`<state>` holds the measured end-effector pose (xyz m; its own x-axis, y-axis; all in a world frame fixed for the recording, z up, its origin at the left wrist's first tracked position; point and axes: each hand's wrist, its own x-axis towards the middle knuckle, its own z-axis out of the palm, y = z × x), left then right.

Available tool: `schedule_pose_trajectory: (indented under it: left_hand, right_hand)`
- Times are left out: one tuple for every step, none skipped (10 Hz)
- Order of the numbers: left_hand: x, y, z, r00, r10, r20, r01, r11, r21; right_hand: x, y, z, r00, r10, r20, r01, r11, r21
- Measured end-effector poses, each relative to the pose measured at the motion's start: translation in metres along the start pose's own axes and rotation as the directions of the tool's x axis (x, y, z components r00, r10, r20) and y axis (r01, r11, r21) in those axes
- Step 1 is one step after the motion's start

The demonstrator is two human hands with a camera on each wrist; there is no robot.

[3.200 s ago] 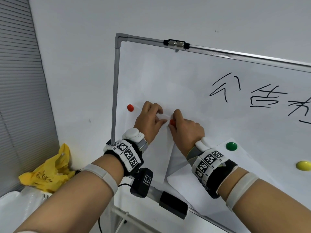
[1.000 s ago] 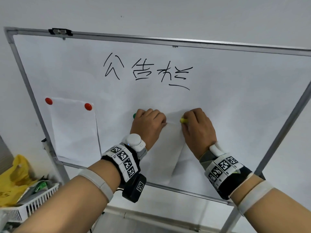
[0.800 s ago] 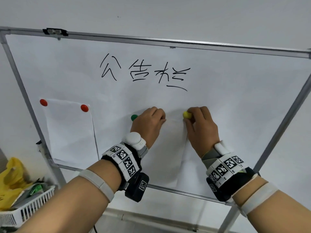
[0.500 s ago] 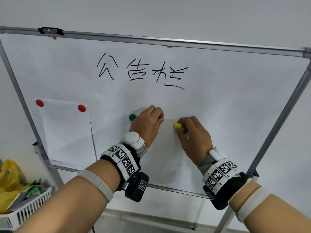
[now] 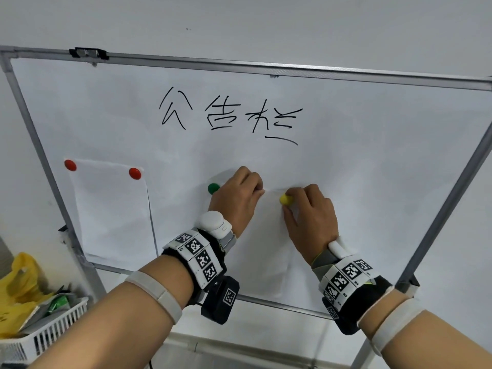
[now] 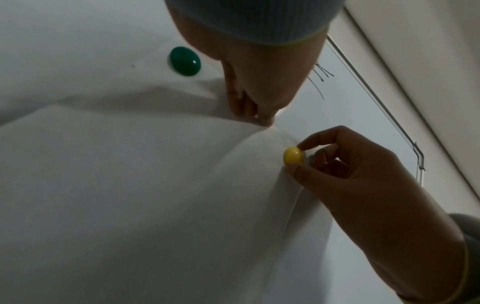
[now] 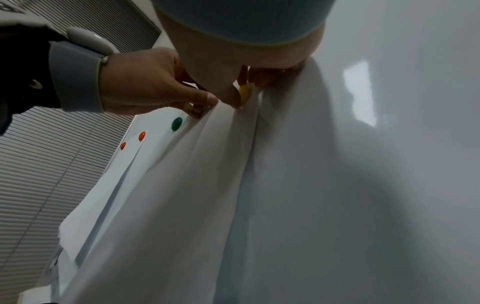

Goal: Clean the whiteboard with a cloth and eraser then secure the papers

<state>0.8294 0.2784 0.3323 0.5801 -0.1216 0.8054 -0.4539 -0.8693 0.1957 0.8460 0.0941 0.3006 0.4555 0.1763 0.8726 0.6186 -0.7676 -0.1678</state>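
Observation:
A white paper point(image 5: 261, 249) hangs at the middle of the whiteboard point(image 5: 386, 161), bulging away from it. A green magnet point(image 5: 213, 188) pins its top left corner. My left hand point(image 5: 255, 190) pinches the paper's top edge just right of the green magnet point(image 6: 185, 61). My right hand point(image 5: 295, 195) pinches a yellow magnet point(image 5: 286, 199) between thumb and forefinger at the paper's top right part. The yellow magnet point(image 6: 293, 155) sits against the paper, a short way from the left fingertips point(image 6: 262, 118). Black handwriting point(image 5: 229, 115) runs across the board's upper middle.
Another paper point(image 5: 111, 214) hangs at the board's left, held by two red magnets point(image 5: 70, 165) point(image 5: 135, 173). A white basket point(image 5: 45, 331) with a yellow bag point(image 5: 16, 283) stands at the lower left. The board's grey frame point(image 5: 447, 198) slants down the right side.
Both hands have left the left paper, now pinned by two red magnets, for the middle paper. Over the last second the right hand brought the yellow magnet slightly nearer the left hand.

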Motion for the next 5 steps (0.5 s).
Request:
schedule_pose_trajectory:
  left_hand:
    - [-0.002,0.000,0.002,1.000,-0.012,-0.004,0.012,1.000,-0.008]
    - [-0.005,0.006,0.008,0.998,-0.067,0.001,0.067,0.998,0.018]
    - [-0.009,0.014,0.012,0.990,-0.138,0.023,0.137,0.990,0.032]
    - [-0.021,0.030,0.014,0.980,-0.199,0.006,0.199,0.978,0.063]
    - [-0.022,0.056,0.017,0.941,-0.322,-0.102,0.331,0.939,0.095]
  right_hand:
    - [-0.003,-0.001,0.001,1.000,0.009,-0.009,-0.009,0.999,0.031]
    - [-0.008,-0.001,-0.002,0.999,-0.036,-0.009,0.037,0.993,0.111]
    - [-0.016,-0.001,-0.006,0.987,-0.128,0.094,0.095,0.951,0.293]
    - [-0.025,0.004,-0.016,0.973,-0.190,0.133,0.105,0.873,0.477]
    - [-0.013,0.021,-0.040,0.973,-0.160,0.165,-0.003,0.709,0.705]
